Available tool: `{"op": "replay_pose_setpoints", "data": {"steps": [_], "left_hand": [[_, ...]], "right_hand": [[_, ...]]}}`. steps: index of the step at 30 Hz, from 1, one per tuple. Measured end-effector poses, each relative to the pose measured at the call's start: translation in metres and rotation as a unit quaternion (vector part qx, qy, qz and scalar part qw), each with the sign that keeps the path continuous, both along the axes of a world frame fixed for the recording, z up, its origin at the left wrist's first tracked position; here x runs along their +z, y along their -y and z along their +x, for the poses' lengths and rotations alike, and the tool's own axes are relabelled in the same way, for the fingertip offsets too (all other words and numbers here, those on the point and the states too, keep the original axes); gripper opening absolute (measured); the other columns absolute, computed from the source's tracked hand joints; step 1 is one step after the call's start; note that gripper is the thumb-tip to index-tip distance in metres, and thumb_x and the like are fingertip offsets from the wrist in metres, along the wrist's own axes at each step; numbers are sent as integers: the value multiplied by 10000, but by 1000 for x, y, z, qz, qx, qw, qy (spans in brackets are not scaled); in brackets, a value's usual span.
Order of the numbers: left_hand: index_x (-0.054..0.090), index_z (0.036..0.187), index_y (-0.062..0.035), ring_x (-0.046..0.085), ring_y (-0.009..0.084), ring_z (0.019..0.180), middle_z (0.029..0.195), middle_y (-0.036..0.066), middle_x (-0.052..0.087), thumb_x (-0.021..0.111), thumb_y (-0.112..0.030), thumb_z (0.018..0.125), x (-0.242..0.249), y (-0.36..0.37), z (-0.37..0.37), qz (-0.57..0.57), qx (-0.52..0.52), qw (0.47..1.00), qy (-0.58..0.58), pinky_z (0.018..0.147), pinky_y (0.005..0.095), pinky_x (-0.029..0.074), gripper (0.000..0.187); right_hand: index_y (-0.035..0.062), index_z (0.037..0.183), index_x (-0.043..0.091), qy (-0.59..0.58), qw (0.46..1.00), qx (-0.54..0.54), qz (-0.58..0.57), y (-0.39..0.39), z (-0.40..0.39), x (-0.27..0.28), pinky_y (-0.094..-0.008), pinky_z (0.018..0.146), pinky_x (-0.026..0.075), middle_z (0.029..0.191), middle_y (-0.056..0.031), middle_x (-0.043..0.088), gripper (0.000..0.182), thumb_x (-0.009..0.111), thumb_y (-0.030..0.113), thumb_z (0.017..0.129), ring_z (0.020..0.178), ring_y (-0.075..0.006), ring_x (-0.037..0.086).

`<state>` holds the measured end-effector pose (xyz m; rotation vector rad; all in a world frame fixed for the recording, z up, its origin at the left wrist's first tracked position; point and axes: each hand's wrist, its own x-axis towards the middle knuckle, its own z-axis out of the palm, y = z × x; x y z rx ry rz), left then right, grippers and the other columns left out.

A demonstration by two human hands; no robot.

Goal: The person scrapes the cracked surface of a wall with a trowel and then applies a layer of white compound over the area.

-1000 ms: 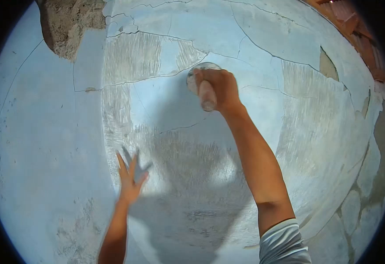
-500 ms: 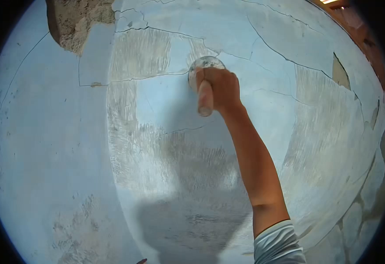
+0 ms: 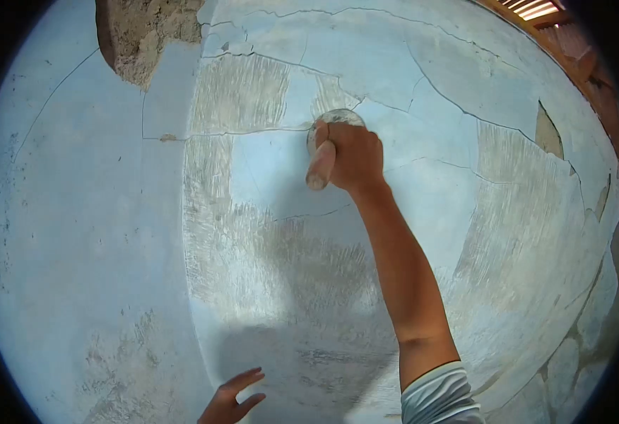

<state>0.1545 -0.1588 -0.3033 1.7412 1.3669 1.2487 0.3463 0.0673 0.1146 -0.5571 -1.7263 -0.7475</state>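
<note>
My right hand (image 3: 355, 152) is closed round a short-handled tool with a rounded grey metal head (image 3: 343, 116) and a wooden handle (image 3: 321, 167). The handle's end points back toward me, and the head lies against the pale blue wall (image 3: 274, 166), beside a crack. My palm hides part of the tool. Low in the view, my left hand (image 3: 233, 400) is near the wall with fingers apart and nothing in it. Around the tool, bare blue paint borders patches of scratched grey plaster (image 3: 242, 92).
At the upper left a deep hole (image 3: 147, 39) exposes rough brown material. Long cracks cross the upper wall, and a piece has broken away at the right (image 3: 548, 131). Wooden roof beams (image 3: 592, 78) show at the top right. My shadow falls across the lower wall.
My left hand has risen into view at the bottom, where only a fingertip showed before. The tool's handle end has swung slightly left and its head sits a little lower on the wall.
</note>
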Motion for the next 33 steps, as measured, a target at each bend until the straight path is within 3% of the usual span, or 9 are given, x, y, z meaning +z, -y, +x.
{"op": "replay_pose_setpoints", "data": {"steps": [5, 8, 12, 14, 18, 20, 26, 29, 33], "left_hand": [[465, 1597, -61, 361, 420, 1560, 1656, 252, 418, 856, -188, 906, 103, -45, -3, 264, 19, 957, -120, 1257, 494, 333, 804], [283, 1680, -81, 256, 387, 1611, 1745, 215, 250, 875, -92, 841, 168, -72, 22, 348, 100, 932, -30, 1287, 528, 264, 1027], [289, 1671, -39, 132, 380, 1643, 1785, 200, -18, 868, -25, 816, 214, -101, 37, 514, 126, 840, -120, 1313, 498, 209, 1032], [317, 1657, -33, 211, 364, 1619, 1783, 186, -67, 841, -33, 847, 193, -112, 44, 431, 86, 898, -15, 1297, 490, 256, 965], [64, 1696, -61, 472, 283, 1400, 1693, 211, 212, 799, -39, 889, 147, -133, 52, 403, 144, 903, 41, 1170, 438, 419, 1092], [15, 1708, -62, 594, 257, 1242, 1572, 231, 456, 781, -64, 917, 142, -131, 57, 396, 191, 897, 37, 1102, 418, 477, 1101], [281, 1627, -4, 658, 258, 1175, 1349, 200, 644, 779, -158, 942, 154, -150, 38, 392, 181, 898, 84, 1048, 394, 502, 860], [475, 1517, 21, 681, 232, 1133, 1249, 168, 691, 697, -267, 1021, 192, -144, 33, 454, 145, 872, 109, 955, 368, 552, 616], [607, 1425, 32, 662, 266, 1197, 1372, 157, 664, 476, -348, 1132, 237, -158, 8, 495, 54, 855, 144, 1077, 396, 506, 498]], "right_hand": [[87, 829, 745, -4, 1000, -8, 10, -16, -15, 21, -483, 729, 593, 843, -105, 761, 303, 634, 340, 953, 801, -341, 732], [70, 805, 738, 1, 996, 85, 8, 28, -32, -24, -490, 829, 595, 798, -114, 746, 230, 694, 262, 923, 780, -362, 729], [113, 1382, 661, 33, 990, 137, 14, 52, -47, -115, -712, 1117, 399, 1459, -243, 568, 458, 699, 271, 953, 1349, -416, 577], [141, 1552, 483, 42, 990, 86, -108, 76, -51, -147, -820, 1091, 317, 1608, -256, 373, 653, 703, 273, 951, 1486, -473, 380], [165, 1665, 338, 159, 954, 11, -255, 85, -50, -184, -934, 1040, 224, 1698, -289, 235, 806, 701, 277, 954, 1576, -552, 178], [199, 1665, 341, 205, 921, 13, -331, 88, -50, -186, -864, 1127, 250, 1701, -242, 293, 864, 759, 211, 909, 1575, -474, 286], [130, 1677, 285, 243, 928, 86, -269, 94, -50, -150, -816, 1176, 237, 1633, -263, 418, 926, 758, 108, 880, 1534, -446, 389], [101, 1701, 208, 309, 869, 275, -272, 76, -42, -113, -786, 1210, 195, 1661, -283, 354, 1005, 771, 168, 871, 1580, -461, 292], [140, 1704, 232, 331, 869, 262, -257, 95, 8, -58, -673, 1265, 190, 1725, -284, 208, 1037, 807, 293, 855, 1617, -450, 204]]}}
